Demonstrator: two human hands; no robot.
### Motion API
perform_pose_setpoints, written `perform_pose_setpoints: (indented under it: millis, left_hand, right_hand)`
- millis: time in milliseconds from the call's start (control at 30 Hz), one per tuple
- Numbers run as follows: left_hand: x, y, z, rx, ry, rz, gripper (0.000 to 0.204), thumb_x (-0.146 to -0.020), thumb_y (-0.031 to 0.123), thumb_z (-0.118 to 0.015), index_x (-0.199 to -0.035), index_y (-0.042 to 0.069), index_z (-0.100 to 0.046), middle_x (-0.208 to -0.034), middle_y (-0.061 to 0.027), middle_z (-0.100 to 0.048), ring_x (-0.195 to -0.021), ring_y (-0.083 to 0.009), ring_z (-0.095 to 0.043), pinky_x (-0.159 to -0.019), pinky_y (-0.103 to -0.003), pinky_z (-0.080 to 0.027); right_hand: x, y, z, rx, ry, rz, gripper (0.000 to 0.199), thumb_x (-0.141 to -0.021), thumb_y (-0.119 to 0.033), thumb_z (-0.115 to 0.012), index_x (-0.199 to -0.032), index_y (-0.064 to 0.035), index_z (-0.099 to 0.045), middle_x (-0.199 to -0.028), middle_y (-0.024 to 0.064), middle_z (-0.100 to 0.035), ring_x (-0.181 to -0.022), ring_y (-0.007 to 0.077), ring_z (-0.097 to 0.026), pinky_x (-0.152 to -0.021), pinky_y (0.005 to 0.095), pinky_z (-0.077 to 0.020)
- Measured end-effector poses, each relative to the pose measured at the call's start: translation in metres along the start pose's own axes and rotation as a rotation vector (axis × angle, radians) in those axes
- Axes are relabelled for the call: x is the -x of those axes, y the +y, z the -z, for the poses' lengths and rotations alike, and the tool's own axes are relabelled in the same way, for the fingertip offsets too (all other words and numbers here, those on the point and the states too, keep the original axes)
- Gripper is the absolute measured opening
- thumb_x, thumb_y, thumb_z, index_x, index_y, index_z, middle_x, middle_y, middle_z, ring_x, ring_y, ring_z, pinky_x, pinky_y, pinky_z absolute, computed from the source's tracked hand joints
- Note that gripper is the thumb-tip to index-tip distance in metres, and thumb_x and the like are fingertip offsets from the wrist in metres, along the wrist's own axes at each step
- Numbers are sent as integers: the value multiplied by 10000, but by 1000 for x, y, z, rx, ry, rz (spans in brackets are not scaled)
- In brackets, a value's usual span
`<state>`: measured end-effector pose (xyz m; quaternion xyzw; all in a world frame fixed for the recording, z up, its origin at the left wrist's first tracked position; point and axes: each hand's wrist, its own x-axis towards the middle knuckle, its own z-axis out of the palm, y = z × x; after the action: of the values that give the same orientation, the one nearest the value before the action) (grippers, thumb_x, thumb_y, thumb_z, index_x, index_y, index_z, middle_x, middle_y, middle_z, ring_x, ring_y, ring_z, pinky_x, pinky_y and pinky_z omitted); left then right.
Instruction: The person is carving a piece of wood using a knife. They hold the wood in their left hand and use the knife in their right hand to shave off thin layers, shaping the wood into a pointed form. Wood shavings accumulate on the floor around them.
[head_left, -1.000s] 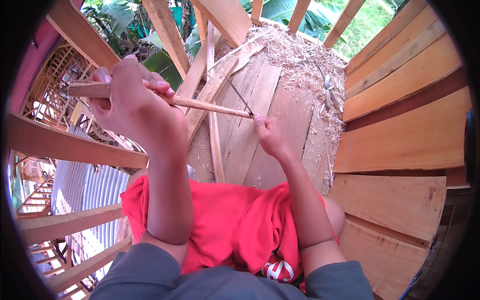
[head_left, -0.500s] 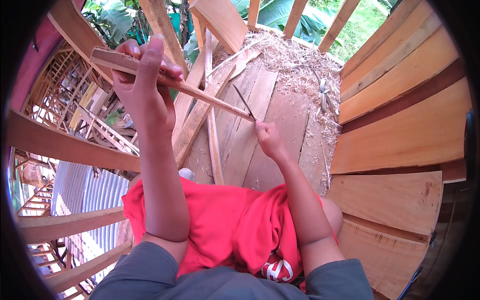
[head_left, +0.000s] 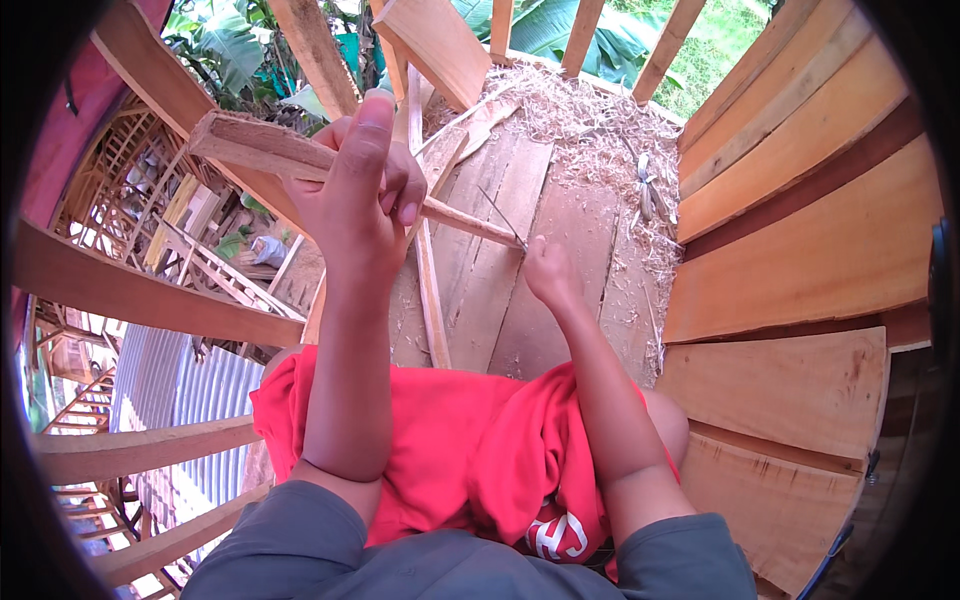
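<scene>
My left hand (head_left: 358,185) is wrapped around a long wooden stick (head_left: 250,147), thumb up, holding it raised at a slant. The stick's thick, rough end juts out left of the hand, and its thinner far part runs down to the right. My right hand (head_left: 552,272) is closed at that thin end, gripping a knife whose handle is hidden in the fist. The narrow dark knife blade (head_left: 499,212) crosses the stick's tip and points up and left.
Wood shavings (head_left: 600,120) lie heaped on the plank floor (head_left: 570,200) ahead. Loose timber pieces (head_left: 430,290) lie left of centre. Wooden boards (head_left: 800,230) wall the right side; rails (head_left: 150,285) cross the left. A red cloth (head_left: 430,430) covers my lap.
My left hand has moved right and slightly nearer, carrying the stick with it. My right hand and the knife have shifted a little to the right.
</scene>
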<state>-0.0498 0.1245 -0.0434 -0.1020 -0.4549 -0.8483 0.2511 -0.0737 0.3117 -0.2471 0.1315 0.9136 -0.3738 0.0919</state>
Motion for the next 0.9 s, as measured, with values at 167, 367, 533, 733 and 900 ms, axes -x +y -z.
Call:
perform_pose_setpoints:
  millis: [167, 367, 533, 733, 900]
  left_hand:
    - [5, 0, 2, -41, 15, -64, 406, -847, 107, -653, -548, 128, -379, -443, 32, -335, -339, -56, -311, -320, -214, -254]
    - [-2, 0, 3, -21, 169, -77, 367, -811, 60, -642, -561, 123, -381, -450, 31, -330, -351, -56, -309, -337, -217, -272]
    - [-5, 0, 9, -13, 158, -49, 343, -802, 65, -633, -568, 120, -390, -470, 31, -331, -365, -62, -314, -353, -223, -275]
    - [-9, 1, 18, -116, 168, -46, 369, -830, 131, -586, -573, 144, -321, -462, 22, -258, -354, -86, -267, -357, -239, -241]
    - [1, 3, -2, -153, 171, -30, 376, -834, 110, -565, -559, 145, -311, -455, 25, -253, -343, -83, -260, -349, -236, -245]
  right_hand:
    - [0, -22, 13, -73, -128, 32, 557, -883, -354, -333, -874, 107, -645, -885, 350, -615, -928, 476, -611, -876, 497, -439]
    - [-9, -13, 3, -117, -130, -21, 574, -877, -369, -344, -890, 130, -629, -888, 353, -615, -923, 476, -611, -873, 489, -444]
    - [-8, -14, 3, -176, -114, 47, 571, -878, -361, -346, -885, 135, -629, -885, 357, -612, -928, 482, -610, -874, 488, -447]
    - [16, -43, 14, 3, -73, 86, 567, -882, -359, -343, -870, 130, -631, -880, 363, -604, -933, 484, -607, -869, 497, -449]
    - [-4, -15, 7, -9, -52, 75, 562, -883, -345, -339, -855, 133, -634, -837, 361, -604, -898, 495, -608, -859, 497, -451]
